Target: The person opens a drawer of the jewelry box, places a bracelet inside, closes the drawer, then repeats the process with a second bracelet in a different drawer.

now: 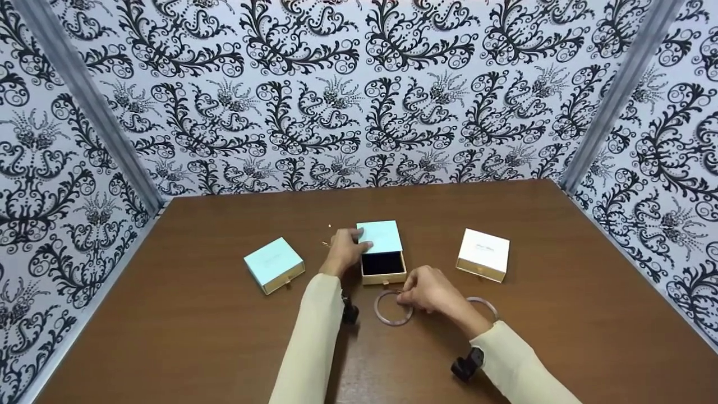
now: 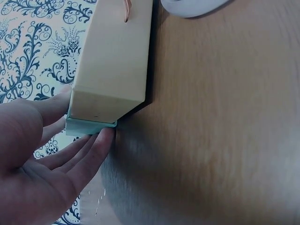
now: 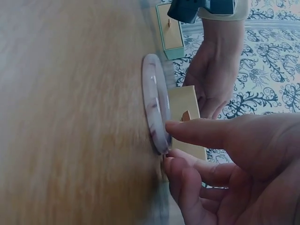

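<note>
A drawer-style box with a teal sleeve (image 1: pixel 380 237) stands mid-table, its gold drawer (image 1: pixel 385 279) pulled partway out and showing a dark lining. My left hand (image 1: pixel 343 251) grips the sleeve at its left side, thumb on top; the left wrist view has the fingers around the teal end of the box (image 2: pixel 112 61). In front of the drawer, my right hand (image 1: pixel 429 290) pinches a pale bangle (image 1: pixel 392 323) at its right edge between thumb and fingers. In the right wrist view the bangle (image 3: pixel 151 98) shows purplish streaks.
A second bangle (image 1: pixel 486 303) lies partly behind my right forearm. One teal box (image 1: pixel 273 261) sits closed at the left, and a white-topped box (image 1: pixel 484 249) sits closed at the right. Tiny shiny pieces (image 1: pixel 326 243) lie just left of my left hand. Patterned walls border the table.
</note>
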A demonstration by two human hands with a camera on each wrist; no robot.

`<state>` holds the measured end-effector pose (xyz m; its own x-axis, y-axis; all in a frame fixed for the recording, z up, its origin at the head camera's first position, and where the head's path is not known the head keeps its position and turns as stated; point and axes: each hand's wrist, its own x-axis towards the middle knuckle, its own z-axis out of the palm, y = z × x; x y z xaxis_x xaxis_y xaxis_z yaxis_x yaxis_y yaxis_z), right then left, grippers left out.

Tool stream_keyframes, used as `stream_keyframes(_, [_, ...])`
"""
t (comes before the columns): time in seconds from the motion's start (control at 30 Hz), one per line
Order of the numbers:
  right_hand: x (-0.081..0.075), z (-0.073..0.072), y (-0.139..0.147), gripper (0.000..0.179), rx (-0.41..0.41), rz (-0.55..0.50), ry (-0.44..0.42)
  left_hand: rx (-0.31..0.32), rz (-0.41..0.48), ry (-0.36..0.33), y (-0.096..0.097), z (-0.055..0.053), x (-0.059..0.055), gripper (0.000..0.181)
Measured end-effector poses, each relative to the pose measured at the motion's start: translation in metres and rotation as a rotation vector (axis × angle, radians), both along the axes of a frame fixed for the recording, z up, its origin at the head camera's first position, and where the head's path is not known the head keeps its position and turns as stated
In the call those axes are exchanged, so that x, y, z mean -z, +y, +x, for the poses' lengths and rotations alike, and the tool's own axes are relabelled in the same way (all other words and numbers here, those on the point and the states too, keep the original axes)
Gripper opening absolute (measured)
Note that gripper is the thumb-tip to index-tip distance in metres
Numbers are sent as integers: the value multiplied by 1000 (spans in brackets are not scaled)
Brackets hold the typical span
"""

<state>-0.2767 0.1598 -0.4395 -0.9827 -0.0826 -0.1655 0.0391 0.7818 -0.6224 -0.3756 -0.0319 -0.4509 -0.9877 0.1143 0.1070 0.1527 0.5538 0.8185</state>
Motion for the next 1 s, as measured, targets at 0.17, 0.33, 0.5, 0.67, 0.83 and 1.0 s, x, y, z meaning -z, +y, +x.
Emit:
stream_keyframes(0.17, [2, 2, 0, 19, -2, 31, -14, 4, 19, -28, 1, 3, 0, 44])
stream_keyframes(0.33, [3, 2, 0, 22, 14, 55, -19, -3, -4, -33, 1, 5, -3, 42])
stream_keyframes(0.5, [2, 0, 1, 24, 36, 89, -4, -6, -11, -33, 1, 4, -4, 43])
stream_keyframes(0.67, [1, -1, 2, 25, 61, 103, 14, -12, -14, -15, 1, 3, -4, 43])
stream_keyframes(0.83, [2, -1, 3, 25, 56, 75, 14, -14, -3, -23, 1, 3, -3, 43])
stream_keyframes(1.0, [0, -2, 3, 23, 53, 27, -3, -21, 2, -37, 2, 4, -3, 43])
